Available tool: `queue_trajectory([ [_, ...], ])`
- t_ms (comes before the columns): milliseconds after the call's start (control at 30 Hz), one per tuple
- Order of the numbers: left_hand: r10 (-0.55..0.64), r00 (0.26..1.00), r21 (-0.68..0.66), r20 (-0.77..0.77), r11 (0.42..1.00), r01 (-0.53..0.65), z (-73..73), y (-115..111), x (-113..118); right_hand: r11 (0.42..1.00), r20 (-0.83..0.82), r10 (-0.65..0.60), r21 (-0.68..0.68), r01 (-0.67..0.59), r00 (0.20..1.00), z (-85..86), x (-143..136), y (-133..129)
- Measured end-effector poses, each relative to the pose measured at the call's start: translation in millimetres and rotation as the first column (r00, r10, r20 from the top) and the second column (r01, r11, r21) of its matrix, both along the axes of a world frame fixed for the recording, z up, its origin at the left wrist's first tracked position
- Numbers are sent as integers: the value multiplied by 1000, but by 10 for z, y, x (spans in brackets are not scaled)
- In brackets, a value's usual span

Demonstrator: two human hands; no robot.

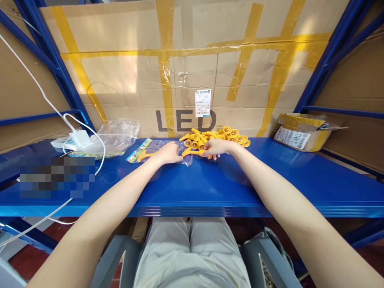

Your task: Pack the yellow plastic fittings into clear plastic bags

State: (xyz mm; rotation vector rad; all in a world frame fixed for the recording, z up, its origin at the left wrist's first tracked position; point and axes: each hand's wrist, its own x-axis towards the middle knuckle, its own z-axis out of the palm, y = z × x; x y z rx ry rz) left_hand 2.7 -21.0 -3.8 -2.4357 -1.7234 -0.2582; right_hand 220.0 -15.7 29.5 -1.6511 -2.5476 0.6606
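the left hand (169, 153) pinches a clear bag (156, 145) holding a yellow piece (145, 155). the half-curled right hand (216, 148) grips a ridged one (192, 152).

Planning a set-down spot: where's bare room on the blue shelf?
Free: blue shelf right, between right forearm and small carton; front middle, between it and left forearm. Crowded: back middle, with left hand, right hand, clear bag and yellow pieces; left, with white cable, adapter and plastic bags.

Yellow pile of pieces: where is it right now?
In the head view, the yellow pile lies slightly right of centre on the blue shelf, behind the right hand.
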Motion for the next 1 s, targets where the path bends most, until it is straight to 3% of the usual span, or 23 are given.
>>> queue_trajectory([
  [200, 30, 993, 3, 111, 1000, -31, -55, 108, -42, 999, -37, -2, 34, 3, 999, -56, 25, 60],
  [333, -7, 985, 85, 174, 996, -8, -64, 145, -73, 996, -102, -10, 90, 19, 995, -98, 11, 91],
  [533, 42, 988, 61, 148, 997, -52, -67, 106, -58, 994, -155, -1, 109, 18, 988, -120, -11, 109],
  [867, 42, 993, -42, 111, 998, -38, 33, 22, -58, 997, -78, -21, 76, 27, 997, -26, 82, 85],
  [1000, 94, 993, -77, 70, 993, -89, 29, 37, -46, 999, -62, -3, 52, 7, 998, -33, 106, 108],
])
